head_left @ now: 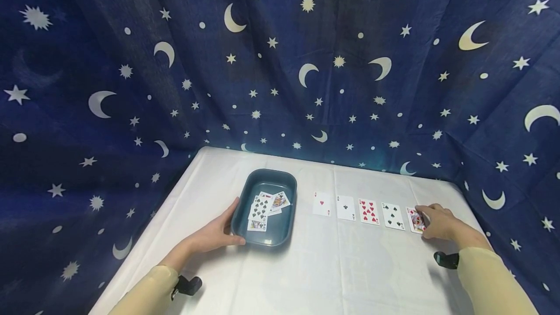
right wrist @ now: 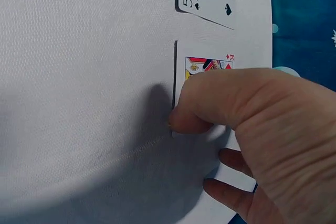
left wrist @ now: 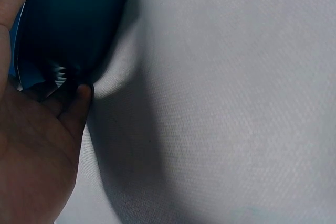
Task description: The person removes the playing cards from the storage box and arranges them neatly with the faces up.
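My left hand (head_left: pixel 213 233) grips the left side of a dark teal tray (head_left: pixel 286 227), thumb at the near-left corner. Several playing cards (head_left: pixel 260 208) lie overlapped face up inside the tray. At the right end of a row, my right hand (head_left: pixel 444 225) holds the king of diamonds (head_left: pixel 415 218) at its edges; the bent thumb (right wrist: pixel 197 103) covers part of the card. Left of it lie the five of spades (head_left: pixel 393 216), a hearts number card (head_left: pixel 369 212), the ace of clubs (head_left: pixel 346 208) and the ace of hearts (head_left: pixel 322 203).
A white cloth (head_left: pixel 350 266) covers the table. Behind and beside it hangs a dark blue curtain (head_left: pixel 280 86) with moons and stars. Each wrist carries a small black camera mount (head_left: pixel 188 286), near the tabletop.
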Demonstrator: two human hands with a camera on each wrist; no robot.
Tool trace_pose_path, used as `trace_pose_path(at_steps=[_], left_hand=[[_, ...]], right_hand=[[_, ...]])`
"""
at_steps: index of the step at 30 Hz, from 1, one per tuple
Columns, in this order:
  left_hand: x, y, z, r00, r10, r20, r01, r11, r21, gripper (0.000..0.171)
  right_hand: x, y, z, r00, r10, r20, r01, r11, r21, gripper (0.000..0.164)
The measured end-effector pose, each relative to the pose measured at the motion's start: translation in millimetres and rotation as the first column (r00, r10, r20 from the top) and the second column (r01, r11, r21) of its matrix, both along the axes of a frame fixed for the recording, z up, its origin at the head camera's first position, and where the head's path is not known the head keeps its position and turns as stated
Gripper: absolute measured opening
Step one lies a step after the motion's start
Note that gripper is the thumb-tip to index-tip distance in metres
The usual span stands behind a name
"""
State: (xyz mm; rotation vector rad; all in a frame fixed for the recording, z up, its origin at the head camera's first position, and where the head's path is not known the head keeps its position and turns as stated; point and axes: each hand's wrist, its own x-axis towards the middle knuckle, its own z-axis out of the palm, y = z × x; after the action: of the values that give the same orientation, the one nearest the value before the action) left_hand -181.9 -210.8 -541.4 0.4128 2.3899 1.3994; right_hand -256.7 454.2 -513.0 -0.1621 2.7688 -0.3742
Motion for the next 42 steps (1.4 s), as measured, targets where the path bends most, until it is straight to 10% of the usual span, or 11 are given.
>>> trace_pose_path(at_steps=[12,42], left_hand=[[-1.2,1.0,0.0,1.000,0.002,0.006,-0.002,1.000,0.001,0.126],[-0.9,2.1,1.0,0.999,0.012,-0.039,-0.012,1.000,0.004,0.129]], right_hand=[[-3.2,-17.3,7.3,0.987,-0.031,-0.158,0.029,0.999,-0.014,0.084],[-15.1,-289.5,38.7,0.827,0.373,-0.421,-0.451,0.887,-0.101,0.073]])
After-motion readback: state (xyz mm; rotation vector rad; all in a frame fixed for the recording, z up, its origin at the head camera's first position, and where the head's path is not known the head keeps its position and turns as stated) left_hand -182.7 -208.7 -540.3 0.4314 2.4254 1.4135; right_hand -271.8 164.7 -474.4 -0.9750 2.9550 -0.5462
